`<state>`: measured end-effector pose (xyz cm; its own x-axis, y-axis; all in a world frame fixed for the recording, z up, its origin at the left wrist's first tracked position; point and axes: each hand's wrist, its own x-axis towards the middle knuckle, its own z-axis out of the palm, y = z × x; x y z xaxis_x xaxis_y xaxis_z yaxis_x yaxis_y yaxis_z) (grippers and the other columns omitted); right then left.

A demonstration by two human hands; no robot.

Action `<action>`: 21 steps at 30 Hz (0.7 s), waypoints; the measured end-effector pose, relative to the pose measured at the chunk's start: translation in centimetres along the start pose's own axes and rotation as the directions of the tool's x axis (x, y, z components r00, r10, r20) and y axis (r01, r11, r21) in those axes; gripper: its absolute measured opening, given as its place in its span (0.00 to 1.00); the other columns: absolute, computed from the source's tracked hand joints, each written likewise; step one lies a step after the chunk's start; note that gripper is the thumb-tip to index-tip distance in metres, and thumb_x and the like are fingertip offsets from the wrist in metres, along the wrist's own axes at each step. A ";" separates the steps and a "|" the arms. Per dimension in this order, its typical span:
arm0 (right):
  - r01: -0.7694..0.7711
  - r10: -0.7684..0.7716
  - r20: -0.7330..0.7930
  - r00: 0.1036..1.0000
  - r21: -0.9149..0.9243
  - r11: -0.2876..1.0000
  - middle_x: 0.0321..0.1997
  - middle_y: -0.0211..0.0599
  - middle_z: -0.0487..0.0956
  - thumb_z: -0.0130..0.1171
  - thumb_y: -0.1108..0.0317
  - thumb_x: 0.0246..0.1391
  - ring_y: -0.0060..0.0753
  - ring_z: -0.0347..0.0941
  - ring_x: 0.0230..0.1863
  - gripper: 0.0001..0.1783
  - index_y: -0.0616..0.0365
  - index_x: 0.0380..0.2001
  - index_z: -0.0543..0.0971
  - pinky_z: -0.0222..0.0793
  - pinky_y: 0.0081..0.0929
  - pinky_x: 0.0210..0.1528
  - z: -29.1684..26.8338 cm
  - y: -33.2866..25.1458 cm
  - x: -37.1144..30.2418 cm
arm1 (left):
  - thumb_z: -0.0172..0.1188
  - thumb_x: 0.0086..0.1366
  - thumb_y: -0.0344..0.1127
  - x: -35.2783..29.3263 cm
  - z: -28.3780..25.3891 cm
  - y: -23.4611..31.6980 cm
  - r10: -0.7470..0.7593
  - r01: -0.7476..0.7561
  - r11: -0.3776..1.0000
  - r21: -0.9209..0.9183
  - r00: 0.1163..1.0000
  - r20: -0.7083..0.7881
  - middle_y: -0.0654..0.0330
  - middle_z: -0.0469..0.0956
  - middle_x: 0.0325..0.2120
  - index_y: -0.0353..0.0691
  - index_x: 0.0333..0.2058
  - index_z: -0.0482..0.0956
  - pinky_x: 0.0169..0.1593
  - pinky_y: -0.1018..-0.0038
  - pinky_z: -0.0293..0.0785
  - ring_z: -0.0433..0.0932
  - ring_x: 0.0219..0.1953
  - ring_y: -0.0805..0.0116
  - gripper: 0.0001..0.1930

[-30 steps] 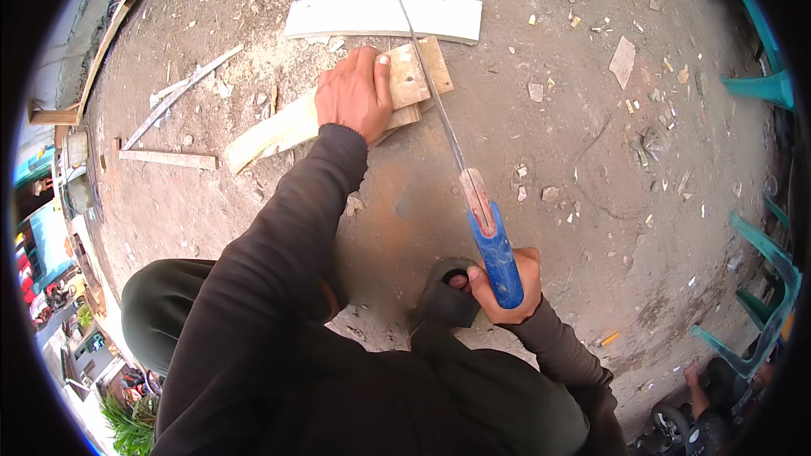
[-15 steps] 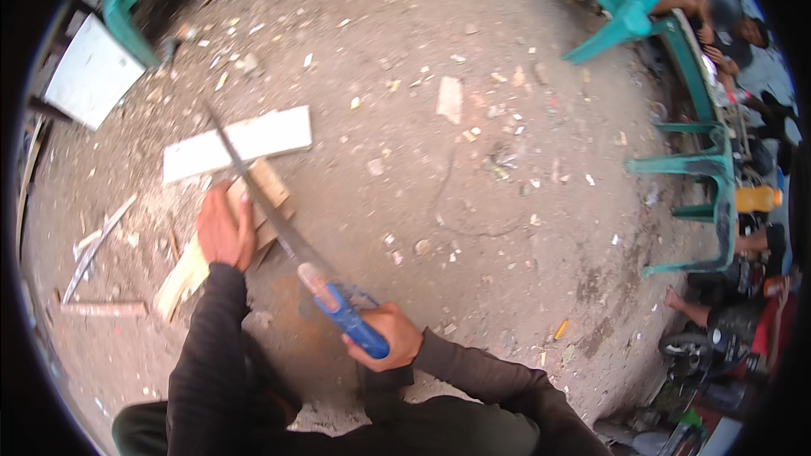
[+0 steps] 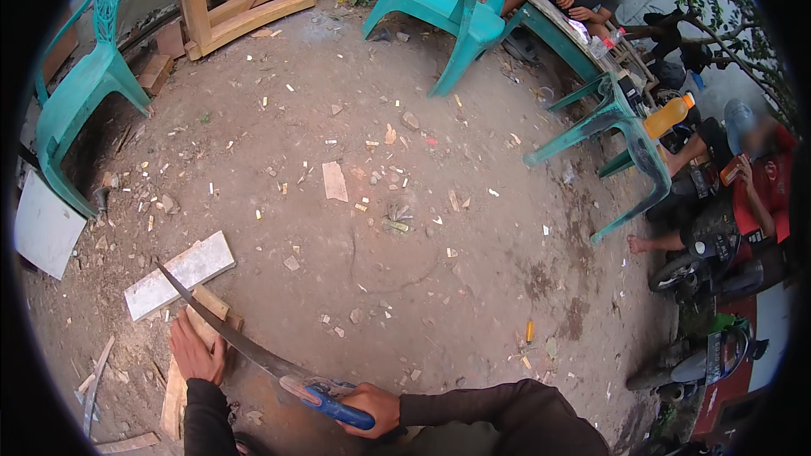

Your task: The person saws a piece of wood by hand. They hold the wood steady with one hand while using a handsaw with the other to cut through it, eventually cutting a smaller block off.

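Note:
My right hand (image 3: 378, 409) is wrapped round the blue handle (image 3: 336, 406) of a handsaw. The long, dark saw blade (image 3: 238, 341) slants up to the left and looks curved. It passes over or against a short piece of light wood (image 3: 210, 311); contact is hard to tell. My left hand (image 3: 193, 349) presses down on that wood beside the blade, thumb towards the saw. A paler plank (image 3: 173, 399) lies underneath, partly covered by the hand and sleeve. Just beyond the wood, a whitish board (image 3: 181, 274) lies flat on the ground.
Green plastic chairs stand at the left (image 3: 97, 89) and back (image 3: 452, 13). A green stool (image 3: 621, 131) stands to the right. Behind are a wooden frame (image 3: 253, 21) and a person at a table (image 3: 549, 34). Another person (image 3: 764, 194) sits near motorcycles at right. Wood scraps (image 3: 335, 181) litter the dirt.
The view has swung up and to the right, so my hands, saw and wood appear lower and further left. The wooden frame has come into view. Both hands keep their holds.

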<state>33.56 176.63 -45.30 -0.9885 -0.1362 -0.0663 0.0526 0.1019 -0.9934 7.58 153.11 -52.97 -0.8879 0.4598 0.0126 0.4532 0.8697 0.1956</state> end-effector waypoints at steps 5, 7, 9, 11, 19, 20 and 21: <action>-0.012 0.020 0.095 0.995 -0.077 0.997 0.24 0.45 0.78 0.63 0.69 0.49 0.53 0.77 0.27 0.07 0.59 0.27 0.76 0.70 0.43 0.31 -0.4 -0.3 1.9 | 0.65 0.59 0.41 0.4 0.8 -1.3 -0.071 0.071 0.997 0.003 0.997 -0.013 0.39 0.60 0.66 0.30 0.70 0.52 0.70 0.56 0.54 0.59 0.68 0.40 0.46; 0.036 -0.035 0.018 0.999 -0.070 0.997 0.24 0.45 0.78 0.63 0.69 0.48 0.54 0.77 0.27 0.07 0.58 0.28 0.76 0.70 0.43 0.31 -1.1 0.0 0.2 | 0.66 0.58 0.39 0.1 0.5 0.1 -0.061 0.061 0.998 -0.002 0.998 0.021 0.38 0.61 0.64 0.30 0.70 0.52 0.69 0.56 0.55 0.60 0.68 0.40 0.46; 0.033 -0.031 0.029 0.999 -0.062 0.998 0.24 0.44 0.78 0.63 0.69 0.49 0.53 0.77 0.27 0.07 0.58 0.28 0.76 0.71 0.43 0.31 -1.8 0.3 -3.2 | 0.66 0.58 0.40 0.2 0.3 0.9 -0.045 0.045 0.999 -0.011 0.998 0.033 0.38 0.61 0.64 0.31 0.70 0.52 0.69 0.54 0.54 0.59 0.67 0.39 0.46; 0.024 -0.022 0.040 0.999 -0.056 0.998 0.24 0.44 0.78 0.63 0.68 0.49 0.53 0.77 0.27 0.07 0.58 0.28 0.76 0.71 0.42 0.31 -2.9 0.2 -5.7 | 0.65 0.58 0.41 0.0 0.1 1.5 -0.024 0.024 1.000 0.004 0.999 0.040 0.38 0.61 0.64 0.30 0.70 0.52 0.69 0.54 0.54 0.59 0.67 0.39 0.46; -0.020 0.016 -0.034 0.999 -0.112 0.993 0.22 0.44 0.79 0.65 0.68 0.50 0.48 0.78 0.23 0.07 0.58 0.25 0.78 0.73 0.39 0.28 -2.1 -0.4 3.4 | 0.66 0.58 0.53 1.2 -1.1 2.4 -0.084 0.085 0.993 -0.078 0.996 0.021 0.43 0.70 0.51 0.29 0.65 0.59 0.59 0.52 0.63 0.69 0.56 0.43 0.45; -0.071 0.064 -0.074 0.995 -0.089 0.994 0.21 0.43 0.78 0.66 0.70 0.49 0.47 0.78 0.21 0.06 0.58 0.24 0.78 0.72 0.37 0.26 -2.8 0.0 1.1 | 0.65 0.59 0.55 1.8 -1.0 4.1 0.031 -0.031 0.999 -0.037 1.000 -0.004 0.44 0.70 0.50 0.29 0.65 0.60 0.57 0.54 0.64 0.70 0.54 0.45 0.45; -0.022 0.015 -0.075 0.997 -0.092 0.996 0.19 0.42 0.77 0.66 0.71 0.47 0.47 0.78 0.20 0.06 0.58 0.23 0.78 0.73 0.37 0.26 -2.8 0.8 -0.8 | 0.63 0.60 0.58 2.0 -1.4 4.5 0.115 -0.117 0.993 0.027 0.991 0.063 0.44 0.70 0.50 0.28 0.64 0.61 0.56 0.57 0.64 0.71 0.53 0.48 0.45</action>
<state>33.96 179.53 -45.76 -0.9955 -0.0602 -0.0737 0.0607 0.1949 -0.9790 7.70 157.72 -50.72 -0.8232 0.5671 -0.0271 0.5557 0.8146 0.1663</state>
